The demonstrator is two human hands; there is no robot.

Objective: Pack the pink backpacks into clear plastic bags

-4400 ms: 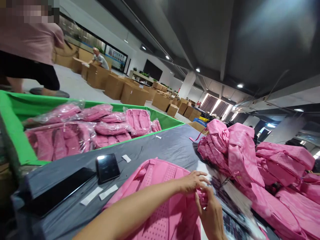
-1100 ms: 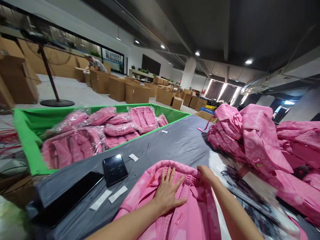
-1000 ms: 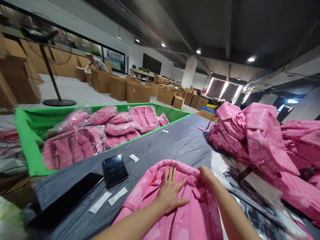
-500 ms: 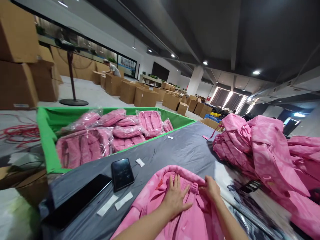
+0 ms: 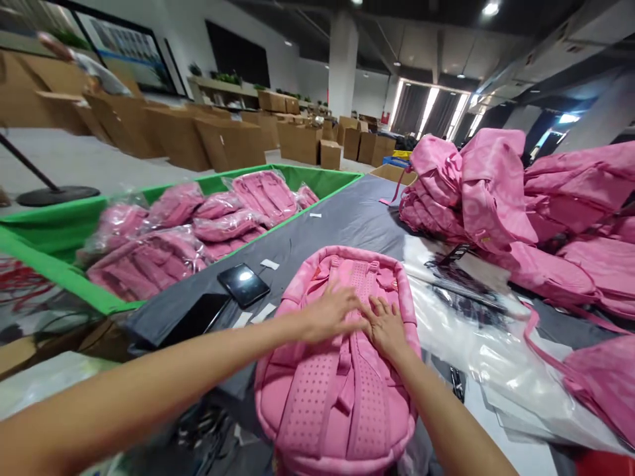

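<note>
Beside the backpack point(image 5: 342, 370) under both flat, spread hands point(image 5: 330, 311) lie a phone point(image 5: 243, 285) and plastic bags point(image 5: 476, 337)

A pink backpack point(image 5: 342, 370) lies flat at six o'clock on the grey table, its perforated back panel up, shoulder straps seemingly laid along its middle.

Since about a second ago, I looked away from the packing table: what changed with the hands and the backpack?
Both hands slid down from the pink backpack's top edge to its middle. The right hand let go of the top rim and now lies flat beside the left hand, fingers meeting over the straps. More of the backpack is in view. The phone, green bin and pink pile stayed put.
</note>
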